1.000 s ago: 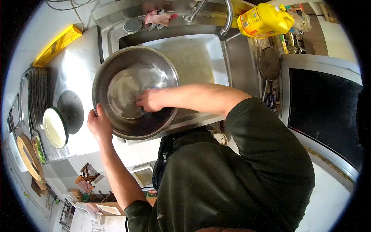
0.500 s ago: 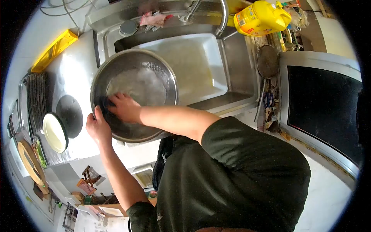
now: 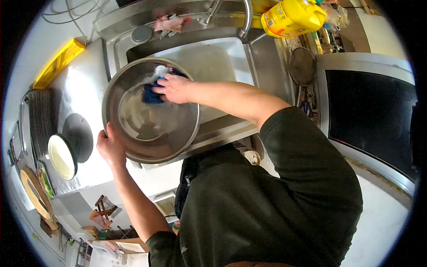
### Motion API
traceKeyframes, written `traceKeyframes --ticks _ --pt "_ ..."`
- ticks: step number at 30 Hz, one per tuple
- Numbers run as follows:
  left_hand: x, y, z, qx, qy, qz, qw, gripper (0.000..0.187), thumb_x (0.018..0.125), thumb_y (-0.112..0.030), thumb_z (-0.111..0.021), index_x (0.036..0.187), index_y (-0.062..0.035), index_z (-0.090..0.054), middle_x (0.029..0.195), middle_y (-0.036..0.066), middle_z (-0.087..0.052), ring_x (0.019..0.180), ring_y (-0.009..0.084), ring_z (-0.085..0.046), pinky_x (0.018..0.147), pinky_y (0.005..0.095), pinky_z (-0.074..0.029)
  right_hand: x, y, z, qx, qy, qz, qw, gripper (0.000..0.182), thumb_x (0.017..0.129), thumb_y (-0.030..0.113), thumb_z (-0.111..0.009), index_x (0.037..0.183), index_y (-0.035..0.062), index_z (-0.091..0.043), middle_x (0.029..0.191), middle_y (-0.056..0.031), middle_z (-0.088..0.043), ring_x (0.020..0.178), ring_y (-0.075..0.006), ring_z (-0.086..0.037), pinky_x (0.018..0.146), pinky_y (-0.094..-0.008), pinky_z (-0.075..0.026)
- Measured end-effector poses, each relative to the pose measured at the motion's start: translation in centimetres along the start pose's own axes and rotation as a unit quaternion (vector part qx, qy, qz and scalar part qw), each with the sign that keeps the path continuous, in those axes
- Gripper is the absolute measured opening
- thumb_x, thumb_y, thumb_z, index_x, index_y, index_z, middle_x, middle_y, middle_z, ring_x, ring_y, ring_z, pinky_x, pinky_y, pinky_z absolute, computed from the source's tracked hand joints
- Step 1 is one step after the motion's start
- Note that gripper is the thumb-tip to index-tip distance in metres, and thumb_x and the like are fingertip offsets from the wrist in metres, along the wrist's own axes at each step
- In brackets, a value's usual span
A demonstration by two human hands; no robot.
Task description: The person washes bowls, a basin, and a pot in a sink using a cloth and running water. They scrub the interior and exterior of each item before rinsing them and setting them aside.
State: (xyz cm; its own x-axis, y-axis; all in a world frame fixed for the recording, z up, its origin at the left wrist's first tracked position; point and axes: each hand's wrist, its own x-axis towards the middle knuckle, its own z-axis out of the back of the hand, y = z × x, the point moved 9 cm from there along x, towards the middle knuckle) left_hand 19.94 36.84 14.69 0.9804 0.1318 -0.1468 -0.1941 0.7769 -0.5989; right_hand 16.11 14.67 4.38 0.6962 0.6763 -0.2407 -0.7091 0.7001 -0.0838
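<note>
A large round stainless steel basin (image 3: pixel 133 149) rests at the left edge of the sink, tilted a little, with some water or suds inside. My left hand (image 3: pixel 111 147) grips its rim at the lower left, thumb over the edge. Inside the basin, near its upper right wall, my right hand (image 3: pixel 175 89) presses a dark blue cloth (image 3: pixel 153 94) against the metal. A patch of white foam (image 3: pixel 162 71) shows just above the cloth. The fingers of the right hand lie over the cloth and partly hide it.
Behind the basin, a white tub (image 3: pixel 240 58) sits in the steel sink (image 3: pixel 271 66) under a curved faucet (image 3: pixel 246 22). A yellow jug (image 3: pixel 293 18) stands at the back right. On the left counter are a cream bowl (image 3: pixel 61 156) and a yellow level-like bar (image 3: pixel 60 62).
My right hand has moved from the basin's lower left to its upper right, and the blue cloth under it now shows. My left hand stays on the rim.
</note>
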Motion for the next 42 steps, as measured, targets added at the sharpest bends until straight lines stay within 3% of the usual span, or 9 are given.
traceKeyframes --ticks 9,19,23,24,31,33,35,41,42 --pt "0.2 1.9 -0.6 -0.113 -0.044 0.053 0.991 0.047 0.089 -0.036 -0.059 0.067 0.0047 -0.053 0.059 0.012 -0.053 0.056 0.0192 -0.043 0.057 0.0349 -0.041 -2.8 5.9 -2.9 0.197 0.245 -0.049 0.948 0.030 0.080 0.022 -0.055 0.103 0.0099 -0.070 0.120 -0.0137 -0.058 0.114 -0.0316 -0.048 0.092 -0.0445 -0.041" --pt "-0.4 2.0 -1.5 -0.258 -0.014 0.088 0.962 0.043 0.092 -0.034 -0.056 0.073 0.0042 -0.054 0.066 0.006 -0.055 0.061 0.0135 -0.041 0.058 0.0316 -0.041 9.5 11.8 2.0 0.505 -0.092 -0.063 0.856 0.046 0.078 0.024 -0.059 0.117 0.0004 -0.052 0.115 -0.0227 -0.053 0.109 -0.0397 -0.049 0.094 -0.0440 -0.041" --pt "-0.3 2.7 -0.7 -0.173 -0.020 0.052 0.983 0.044 0.094 -0.034 -0.053 0.076 0.0060 -0.053 0.067 0.009 -0.055 0.063 0.0157 -0.042 0.062 0.0335 -0.042 15.1 5.3 0.3 0.624 -0.231 -0.211 0.716 0.039 0.080 0.019 -0.057 0.116 0.0030 -0.053 0.115 -0.0212 -0.052 0.108 -0.0392 -0.050 0.092 -0.0460 -0.043" --pt "-0.7 2.2 -0.4 -0.146 -0.029 0.040 0.988 0.046 0.094 -0.035 -0.052 0.075 0.0068 -0.052 0.066 0.009 -0.054 0.064 0.0166 -0.042 0.063 0.0338 -0.042 15.5 3.8 -1.7 0.759 -0.264 -0.247 0.541 0.037 0.080 0.019 -0.058 0.114 0.0040 -0.054 0.115 -0.0205 -0.052 0.108 -0.0392 -0.050 0.091 -0.0463 -0.044" --pt "-1.3 1.0 -0.3 -0.211 -0.076 0.058 0.973 0.047 0.092 -0.034 -0.056 0.069 0.0066 -0.050 0.062 0.012 -0.053 0.060 0.0175 -0.040 0.058 0.0342 -0.041 5.8 -4.4 -3.2 0.411 -0.234 -0.464 0.749 0.035 0.077 0.021 -0.066 0.104 0.0025 -0.054 0.110 -0.0196 -0.053 0.100 -0.0397 -0.055 0.083 -0.0494 -0.048" --pt "-1.1 0.7 -0.3 -0.154 -0.083 0.051 0.983 0.046 0.092 -0.034 -0.056 0.069 0.0065 -0.051 0.062 0.012 -0.054 0.060 0.0169 -0.042 0.058 0.0336 -0.041 2.3 -2.9 -8.6 0.633 -0.197 -0.591 0.460 0.035 0.078 0.019 -0.064 0.106 0.0006 -0.052 0.113 -0.0242 -0.050 0.100 -0.0428 -0.054 0.083 -0.0499 -0.048" --pt "-1.3 0.3 -0.1 -0.163 -0.075 0.056 0.982 0.045 0.092 -0.033 -0.056 0.071 0.0064 -0.052 0.064 0.010 -0.056 0.060 0.0160 -0.044 0.058 0.0328 -0.042 1.9 -0.8 -4.3 0.472 -0.135 -0.499 0.714 0.035 0.080 0.020 -0.061 0.108 -0.0001 -0.051 0.117 -0.0295 -0.044 0.097 -0.0465 -0.053 0.083 -0.0492 -0.048" --pt "-1.0 0.2 -1.3 -0.244 -0.024 0.041 0.969 0.044 0.093 -0.032 -0.055 0.072 0.0062 -0.052 0.064 0.009 -0.055 0.060 0.0151 -0.044 0.057 0.0317 -0.041 9.3 7.0 -2.6 0.250 -0.117 -0.246 0.929 0.041 0.073 0.015 -0.058 0.112 0.0018 -0.055 0.123 -0.0258 -0.040 0.103 -0.0441 -0.050 0.089 -0.0481 -0.047" --pt "-0.9 0.2 -1.3 -0.229 -0.023 0.033 0.973 0.044 0.093 -0.032 -0.055 0.072 0.0062 -0.052 0.064 0.009 -0.055 0.060 0.0149 -0.044 0.057 0.0316 -0.041 8.1 5.6 -0.6 0.419 -0.205 -0.276 0.840 0.037 0.074 0.013 -0.056 0.111 0.0065 -0.057 0.121 -0.0224 -0.043 0.104 -0.0442 -0.050 0.090 -0.0476 -0.047"
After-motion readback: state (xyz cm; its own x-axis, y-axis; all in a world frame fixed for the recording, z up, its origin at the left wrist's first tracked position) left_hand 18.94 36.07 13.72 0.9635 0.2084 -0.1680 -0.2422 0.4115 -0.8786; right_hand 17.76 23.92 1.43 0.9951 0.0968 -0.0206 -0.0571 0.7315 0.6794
